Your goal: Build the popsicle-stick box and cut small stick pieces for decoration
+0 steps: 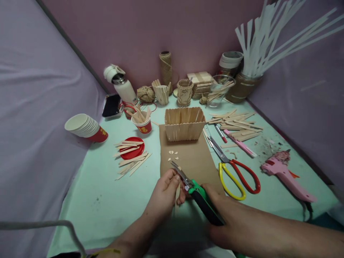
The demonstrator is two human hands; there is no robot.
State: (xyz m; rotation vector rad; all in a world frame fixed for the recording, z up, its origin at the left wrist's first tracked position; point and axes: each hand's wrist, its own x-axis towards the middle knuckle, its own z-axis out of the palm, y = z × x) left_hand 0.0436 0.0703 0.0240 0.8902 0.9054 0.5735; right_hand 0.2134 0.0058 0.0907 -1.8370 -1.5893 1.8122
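Note:
Between the fingers of my left hand is a thin wooden stick, pointing down toward me. My right hand grips green and black cutting shears, whose blades lie at the upper end of the stick, by my left fingertips. Under both hands lies a brown cardboard sheet. Several small cut wood pieces rest on it, just beyond the blades. Farther back on the cardboard stands a box made of wooden sticks.
Red and yellow scissors, a pink cutter and a pink glue gun lie at right. Sticks cover a red plate at left, near stacked paper cups. Behind stand a bottle and a twine spool.

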